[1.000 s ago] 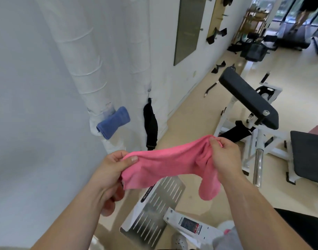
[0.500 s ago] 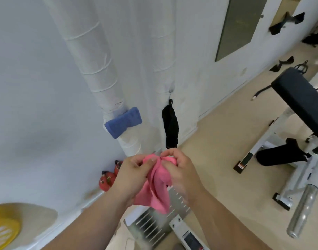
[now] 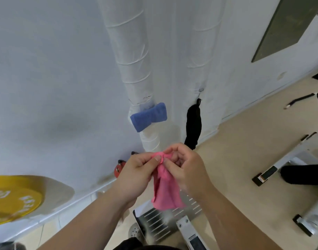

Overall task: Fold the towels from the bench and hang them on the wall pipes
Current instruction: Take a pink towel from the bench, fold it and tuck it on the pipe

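Observation:
A pink towel [image 3: 165, 190] hangs doubled over in front of me, its top edge pinched together. My left hand [image 3: 136, 170] and my right hand [image 3: 186, 167] both grip that top edge, fingertips touching. Straight ahead two white wrapped wall pipes run down the wall, the left pipe [image 3: 131, 56] and the right pipe [image 3: 199, 44]. A folded blue towel [image 3: 149, 116] sits on the left pipe's bend. A black towel [image 3: 193, 125] hangs from a hook by the right pipe. The bench's white frame [image 3: 288, 159] shows at the right edge.
A yellow weight plate [image 3: 12, 199] leans at the lower left. Red kettlebells [image 3: 118, 170] stand at the wall's foot behind my left hand. A ribbed metal footplate [image 3: 165, 222] lies on the beige floor below the towel. A grey panel [image 3: 288, 27] is set in the wall at the upper right.
My hands came together, doubling the pink towel that was stretched wide a second ago. My view has swung left and closer to the pipes; the bench has slid to the right edge.

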The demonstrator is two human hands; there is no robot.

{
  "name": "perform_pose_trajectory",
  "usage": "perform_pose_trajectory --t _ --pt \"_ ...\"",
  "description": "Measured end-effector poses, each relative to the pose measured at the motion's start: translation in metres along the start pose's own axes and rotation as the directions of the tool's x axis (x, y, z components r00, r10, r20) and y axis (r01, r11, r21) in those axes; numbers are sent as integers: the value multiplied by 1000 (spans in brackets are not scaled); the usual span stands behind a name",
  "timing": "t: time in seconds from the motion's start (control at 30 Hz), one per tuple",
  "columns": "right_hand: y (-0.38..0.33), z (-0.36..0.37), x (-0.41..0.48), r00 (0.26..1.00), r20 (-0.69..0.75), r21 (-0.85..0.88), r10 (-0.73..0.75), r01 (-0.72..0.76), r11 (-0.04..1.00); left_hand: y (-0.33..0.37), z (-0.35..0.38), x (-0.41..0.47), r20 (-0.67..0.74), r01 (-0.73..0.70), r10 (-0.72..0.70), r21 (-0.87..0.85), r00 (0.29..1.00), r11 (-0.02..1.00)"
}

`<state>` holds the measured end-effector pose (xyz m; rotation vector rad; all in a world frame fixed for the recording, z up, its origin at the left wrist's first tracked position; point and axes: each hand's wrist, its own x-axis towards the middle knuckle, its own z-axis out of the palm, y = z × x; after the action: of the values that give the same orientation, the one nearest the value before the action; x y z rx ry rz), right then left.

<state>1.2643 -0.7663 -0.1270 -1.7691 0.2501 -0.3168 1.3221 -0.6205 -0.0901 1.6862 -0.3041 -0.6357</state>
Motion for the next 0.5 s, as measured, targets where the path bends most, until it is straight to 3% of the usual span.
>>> perform_pose_trajectory --t 0.17,0.3,0.4,0.5 --pt "-10 17 14 990 -31 -275 -138 125 953 5 -32 14 129 28 -34 49 991 998" --pt "-14 42 26 944 -80 -422 -319 257 869 11 -62 25 232 73 -55 -71 971 995" --pt "-17 63 38 922 -126 -463 -366 272 844 7 -84 37 276 133 -82 -169 957 977" --pt "-23 77 46 945 -117 -385 -305 240 891 1 -108 48 344 97 -67 -71 936 993"
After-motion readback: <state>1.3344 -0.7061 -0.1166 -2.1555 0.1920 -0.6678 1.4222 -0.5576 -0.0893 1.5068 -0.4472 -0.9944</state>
